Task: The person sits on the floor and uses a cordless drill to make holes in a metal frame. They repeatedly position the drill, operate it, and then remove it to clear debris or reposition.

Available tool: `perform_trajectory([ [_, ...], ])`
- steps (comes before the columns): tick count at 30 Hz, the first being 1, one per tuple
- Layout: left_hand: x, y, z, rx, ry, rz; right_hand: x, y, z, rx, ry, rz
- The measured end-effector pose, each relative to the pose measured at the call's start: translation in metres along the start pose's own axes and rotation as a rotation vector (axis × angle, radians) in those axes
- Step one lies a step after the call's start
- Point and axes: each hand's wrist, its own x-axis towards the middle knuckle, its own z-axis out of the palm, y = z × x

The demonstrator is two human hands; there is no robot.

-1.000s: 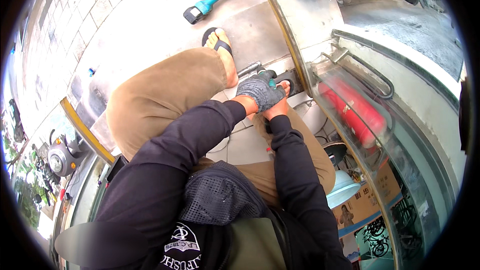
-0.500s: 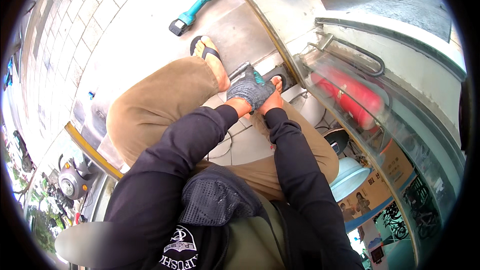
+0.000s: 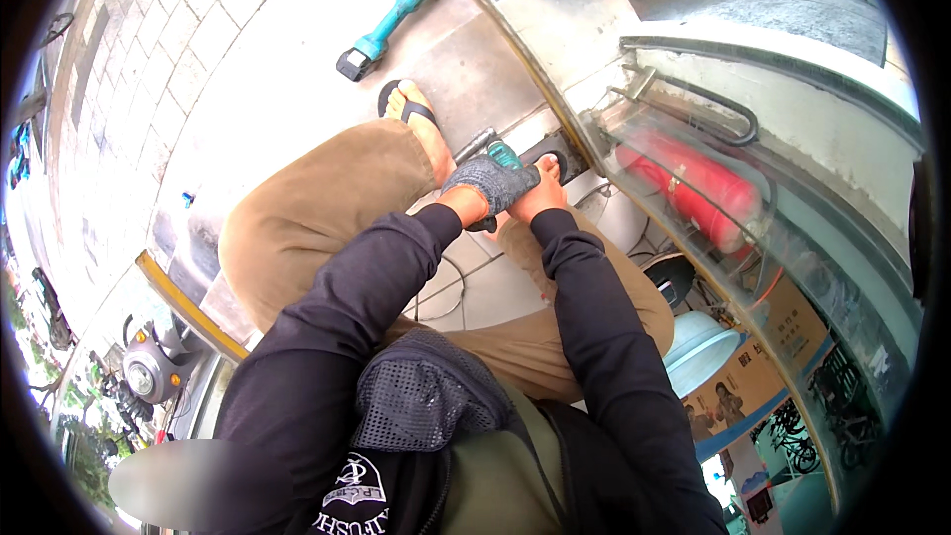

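Note:
Between my feet, a teal-and-black power tool (image 3: 503, 155) with a metal rod-like front end points toward the upper left. My left hand (image 3: 492, 181), in a dark grey knit glove, is closed round its body from above. My bare right hand (image 3: 536, 200) is closed right beside the glove, at the tool's rear. Its fingers are mostly hidden, so what it grips is hard to see. My right foot, in a black flip-flop (image 3: 557, 156), lies just beyond that hand. The work surface under the tool's tip is partly covered.
A teal cordless grinder-like tool (image 3: 388, 30) lies on the pavement ahead. On the right, a glass panel with a metal-edged frame (image 3: 684, 248) stands near a red cylinder (image 3: 688, 188), a pale blue basin (image 3: 701, 349) and a cardboard box (image 3: 738, 388). A yellow-edged frame (image 3: 188, 305) is at left.
My gloved left hand has shifted slightly left and back, and more of the teal tool body shows. The right hand stays close beside it. The whole view has tilted a little.

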Motion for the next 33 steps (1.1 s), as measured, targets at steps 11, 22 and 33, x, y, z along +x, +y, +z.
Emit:
perform_trajectory([
  [11,0.026,-0.025,0.003,0.123,-0.062,0.094,-0.008,-0.007,0.016,-0.057,0.369,-0.056],
  [22,0.033,-0.024,0.0,0.227,-0.072,0.161,-0.003,-0.009,0.011,-0.033,0.335,-0.065],
  [33,0.024,-0.02,0.005,0.132,-0.067,0.085,0.0,0.003,0.016,-0.045,0.271,-0.06],
])
